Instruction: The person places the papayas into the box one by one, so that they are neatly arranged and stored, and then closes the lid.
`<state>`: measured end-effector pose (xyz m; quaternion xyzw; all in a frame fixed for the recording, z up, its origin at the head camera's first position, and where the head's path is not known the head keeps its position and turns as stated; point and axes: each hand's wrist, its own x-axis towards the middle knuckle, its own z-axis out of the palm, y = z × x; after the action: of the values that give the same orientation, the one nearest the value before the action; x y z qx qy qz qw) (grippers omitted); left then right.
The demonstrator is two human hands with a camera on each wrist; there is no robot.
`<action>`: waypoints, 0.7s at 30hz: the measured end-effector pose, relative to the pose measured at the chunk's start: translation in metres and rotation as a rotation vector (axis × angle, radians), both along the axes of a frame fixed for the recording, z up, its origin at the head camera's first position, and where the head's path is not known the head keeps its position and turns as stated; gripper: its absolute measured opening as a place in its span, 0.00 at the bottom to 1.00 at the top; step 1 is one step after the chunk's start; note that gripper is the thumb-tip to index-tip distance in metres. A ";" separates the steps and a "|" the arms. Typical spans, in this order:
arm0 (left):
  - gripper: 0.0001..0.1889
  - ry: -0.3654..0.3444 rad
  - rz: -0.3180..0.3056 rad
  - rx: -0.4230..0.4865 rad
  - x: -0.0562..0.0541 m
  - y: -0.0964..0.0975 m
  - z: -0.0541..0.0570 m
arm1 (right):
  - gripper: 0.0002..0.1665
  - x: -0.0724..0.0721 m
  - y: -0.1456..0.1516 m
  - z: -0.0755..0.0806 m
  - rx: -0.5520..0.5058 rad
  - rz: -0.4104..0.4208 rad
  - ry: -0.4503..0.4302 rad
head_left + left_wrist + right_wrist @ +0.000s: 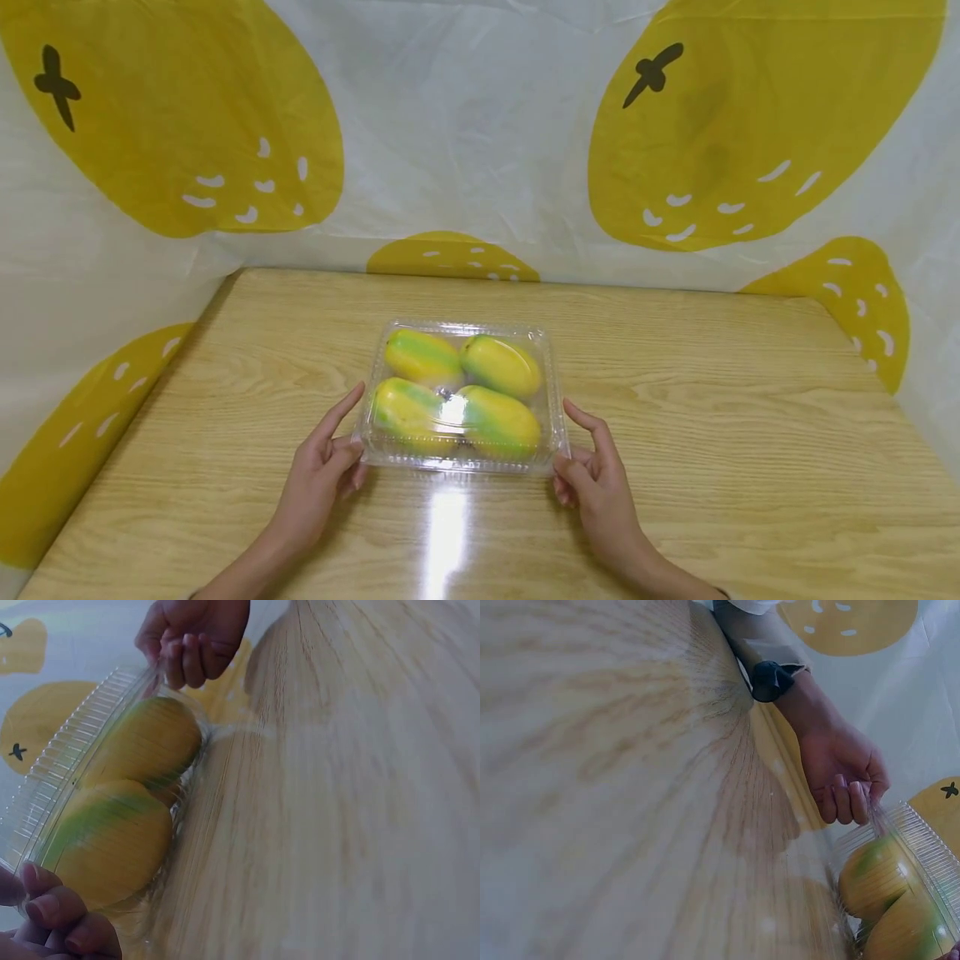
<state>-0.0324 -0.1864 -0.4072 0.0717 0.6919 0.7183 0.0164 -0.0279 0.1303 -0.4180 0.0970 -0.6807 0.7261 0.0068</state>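
Note:
A clear plastic clamshell box (457,463) with a ribbed rim holds several yellow-green mangoes (501,367), lying in two rows under its lid. My left hand (315,475) pinches the near left corner between thumb and curled fingers, its index finger stretched along the side. At the near right corner my right hand (602,483) grips the rim in the same way. The left wrist view shows the mangoes (112,840) through the box wall, with fingers of both hands at its ends. Whether the box's base touches the table cannot be told.
The wood-grain table (712,400) extends around the box and carries a bright light reflection near its front. White cloth (465,125) printed with large yellow fruit hangs behind and at both sides. A dark band (771,681) circles the left wrist.

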 end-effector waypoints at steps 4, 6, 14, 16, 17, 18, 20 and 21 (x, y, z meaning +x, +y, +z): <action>0.32 -0.002 -0.008 0.005 0.000 0.000 0.001 | 0.34 0.000 -0.003 -0.002 -0.032 -0.024 0.016; 0.32 -0.003 -0.008 0.004 0.000 0.000 0.002 | 0.34 0.000 -0.005 -0.003 -0.064 -0.032 0.013; 0.33 -0.014 0.001 0.014 0.000 0.000 0.003 | 0.37 -0.002 -0.005 -0.004 -0.219 0.024 -0.014; 0.33 -0.015 0.003 0.016 0.001 0.000 0.003 | 0.38 -0.003 -0.004 -0.004 -0.264 0.048 -0.027; 0.34 -0.013 0.003 0.016 0.001 0.000 0.004 | 0.38 -0.003 -0.004 -0.003 -0.285 0.060 -0.035; 0.34 -0.011 0.000 0.015 0.001 -0.001 0.004 | 0.38 -0.003 -0.003 -0.003 -0.303 0.070 -0.042; 0.34 -0.008 -0.008 0.016 0.001 -0.001 0.004 | 0.38 -0.003 -0.002 -0.002 -0.327 0.084 -0.058; 0.34 -0.002 -0.016 0.014 0.001 -0.001 0.004 | 0.38 -0.003 -0.002 -0.001 -0.319 0.078 -0.070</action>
<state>-0.0310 -0.1873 -0.4034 0.0767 0.6862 0.7231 0.0221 -0.0308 0.1283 -0.4190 0.0955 -0.5522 0.8277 -0.0297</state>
